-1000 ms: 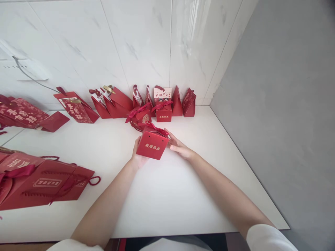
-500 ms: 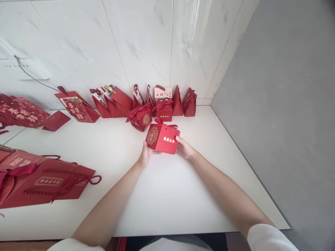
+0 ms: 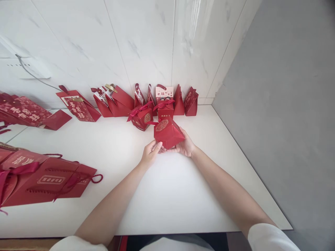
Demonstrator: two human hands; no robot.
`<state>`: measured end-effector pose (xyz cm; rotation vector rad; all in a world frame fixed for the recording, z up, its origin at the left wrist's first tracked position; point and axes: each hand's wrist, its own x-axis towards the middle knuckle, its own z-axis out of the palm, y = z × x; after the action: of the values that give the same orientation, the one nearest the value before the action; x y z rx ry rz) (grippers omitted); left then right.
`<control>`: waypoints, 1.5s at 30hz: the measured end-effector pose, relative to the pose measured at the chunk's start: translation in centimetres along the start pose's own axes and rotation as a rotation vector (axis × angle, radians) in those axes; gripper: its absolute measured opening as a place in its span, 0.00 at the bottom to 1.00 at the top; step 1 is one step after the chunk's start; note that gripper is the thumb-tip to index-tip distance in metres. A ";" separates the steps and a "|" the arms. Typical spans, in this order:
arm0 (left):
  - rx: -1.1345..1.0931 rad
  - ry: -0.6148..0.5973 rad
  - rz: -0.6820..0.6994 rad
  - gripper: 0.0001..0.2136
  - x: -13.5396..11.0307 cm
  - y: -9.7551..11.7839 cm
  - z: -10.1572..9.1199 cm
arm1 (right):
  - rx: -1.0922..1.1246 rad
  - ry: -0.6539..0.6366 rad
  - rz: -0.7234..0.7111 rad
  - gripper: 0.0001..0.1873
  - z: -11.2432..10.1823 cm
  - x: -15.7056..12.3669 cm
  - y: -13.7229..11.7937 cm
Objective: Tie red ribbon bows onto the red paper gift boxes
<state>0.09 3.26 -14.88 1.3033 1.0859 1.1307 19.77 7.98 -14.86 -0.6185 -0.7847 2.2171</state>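
Observation:
A small red gift box (image 3: 168,133) with a gold round emblem and a red ribbon is tilted over the white table (image 3: 162,195). My right hand (image 3: 185,146) cups it from below and from the right. My left hand (image 3: 150,154) has its fingertips at the box's lower left corner. Just behind the box stand two more small ribboned red boxes (image 3: 141,117), near the wall.
A row of red gift bags and boxes (image 3: 117,101) lines the tiled wall. Larger red bags (image 3: 44,181) lie flat at the left, with more red bags (image 3: 24,112) at the far left. A grey wall (image 3: 282,104) borders the table on the right.
The box has been turned in my hands: the side with gold lettering faced me, now the gold emblem side faces up. It also moved a little farther from me, toward the back row.

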 end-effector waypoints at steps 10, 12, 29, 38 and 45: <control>0.021 0.002 0.054 0.18 0.0 0.4 0.1 | -0.001 -0.087 0.008 0.42 -0.3 0.3 0.2; 0.026 -0.005 0.059 0.18 0.0 0.4 0.1 | 0.008 -0.085 0.009 0.42 -0.2 0.3 0.2; -0.125 -0.034 -0.001 0.30 0.3 -0.2 -0.7 | -0.102 -0.102 -0.193 0.35 0.2 -0.3 0.8; -0.314 -0.191 -0.163 0.40 1.1 0.4 -2.7 | -0.196 -0.102 -0.399 0.30 0.0 -1.1 0.5; -0.411 -0.078 -0.232 0.28 1.3 0.1 -2.6 | -0.277 -0.060 -0.478 0.39 0.1 -0.9 0.3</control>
<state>-2.30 4.96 -14.73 0.8685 0.8646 1.0509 20.20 7.12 -14.82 -0.4367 -1.1496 1.7115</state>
